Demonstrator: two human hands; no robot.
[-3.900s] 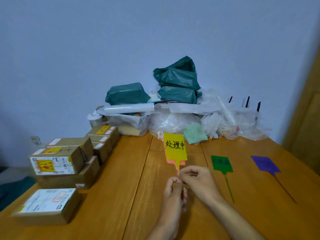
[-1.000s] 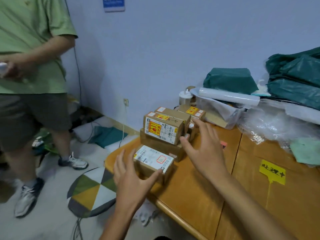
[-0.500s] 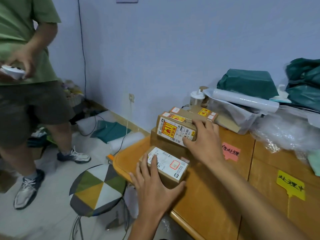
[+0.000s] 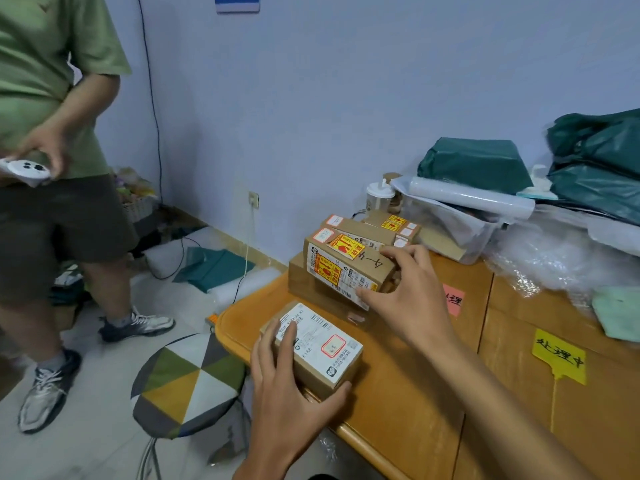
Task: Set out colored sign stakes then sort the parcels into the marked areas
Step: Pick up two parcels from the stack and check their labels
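Note:
A small cardboard parcel with a white label lies at the wooden table's near left corner; my left hand grips its near end. My right hand holds a yellow-and-red-labelled parcel, tilted up off the larger box beneath it. More labelled boxes stand behind. A pink sign stake lies flat, partly hidden by my right wrist. A yellow sign stake lies flat to the right.
Green mailer bags, a clear bin, a cup and bubble wrap crowd the table's back. A stool with a patterned cushion stands by the table corner. A person in a green shirt stands left, holding a controller.
The yellow and pink stakes went from my hands to lying flat on the table. My view swung left. Both hands reached out and closed on parcels; the right-hand parcel has tilted up.

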